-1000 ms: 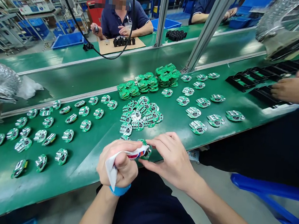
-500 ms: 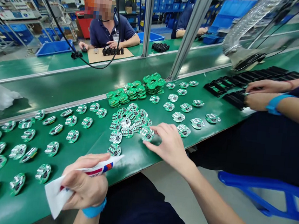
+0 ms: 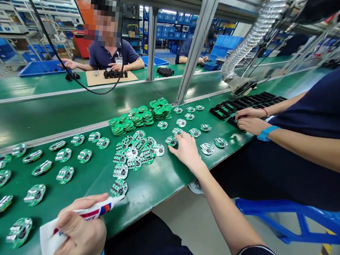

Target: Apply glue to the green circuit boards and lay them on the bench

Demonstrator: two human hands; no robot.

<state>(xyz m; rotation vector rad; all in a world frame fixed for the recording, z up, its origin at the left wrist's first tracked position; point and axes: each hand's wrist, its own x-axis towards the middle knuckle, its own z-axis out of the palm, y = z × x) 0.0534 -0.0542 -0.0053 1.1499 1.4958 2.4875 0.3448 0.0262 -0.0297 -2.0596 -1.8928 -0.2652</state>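
White tube (image 3: 103, 208) is lying gripped in the left hand (image 3: 84, 231), near left; the right hand (image 3: 187, 151) is standing part-open beside a circuit board (image 3: 170, 141) on the worktop (image 3: 148, 189), contact unclear.

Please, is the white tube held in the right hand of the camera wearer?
No, the left hand grips the white tube, while the right hand is at a round circuit board.

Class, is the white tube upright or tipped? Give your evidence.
Tipped: the white tube slants in the left hand, its nozzle higher in the picture than its flat end.
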